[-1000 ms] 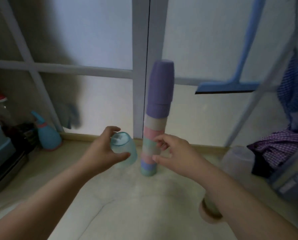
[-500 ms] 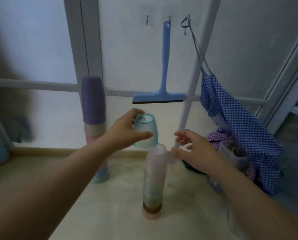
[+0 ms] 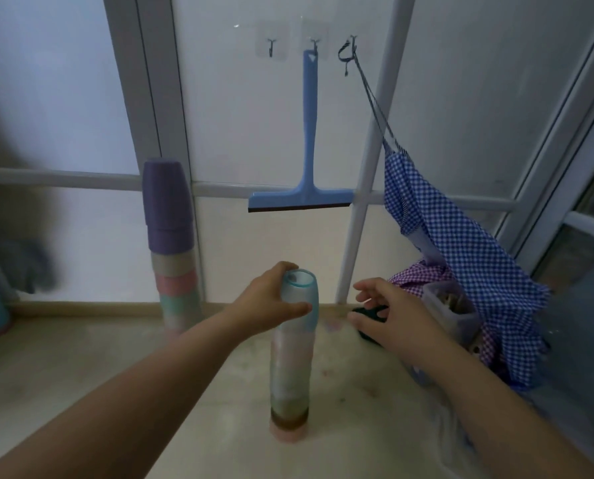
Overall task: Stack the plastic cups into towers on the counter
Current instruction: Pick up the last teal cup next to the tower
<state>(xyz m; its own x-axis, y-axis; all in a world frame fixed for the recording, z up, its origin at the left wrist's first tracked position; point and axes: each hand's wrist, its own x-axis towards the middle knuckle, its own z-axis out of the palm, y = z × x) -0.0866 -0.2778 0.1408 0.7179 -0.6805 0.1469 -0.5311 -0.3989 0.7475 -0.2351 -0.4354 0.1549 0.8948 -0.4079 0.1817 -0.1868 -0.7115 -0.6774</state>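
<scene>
My left hand [image 3: 271, 302] is wrapped around the teal cup [image 3: 300, 299], thumb across its front and fingers behind, and the cup sits mouth-up on the top of the near tower [image 3: 291, 368] – seated or almost seated, I can't tell which from here. My right hand [image 3: 388, 316] hangs just beside the tower with the fingers spread and nothing in it, near enough to steady the column but not touching it.

The near tower is a nest of translucent cups, pinkish at the base, standing upright on the pale counter [image 3: 81, 392]. Further back against the window frame stands the second tower [image 3: 172, 247], purple cups on top, then beige, pink and green below – it looks finished and stands well apart from my hands.

I see no loose cups on the counter, so I judge the task close to done: what's left is pressing the teal cup home and letting go without tipping the column. Behind, a blue squeegee [image 3: 305, 160] hangs from a hook, a checked cloth [image 3: 461, 257] drapes at the right, and a clear container [image 3: 451, 309] sits under it.
</scene>
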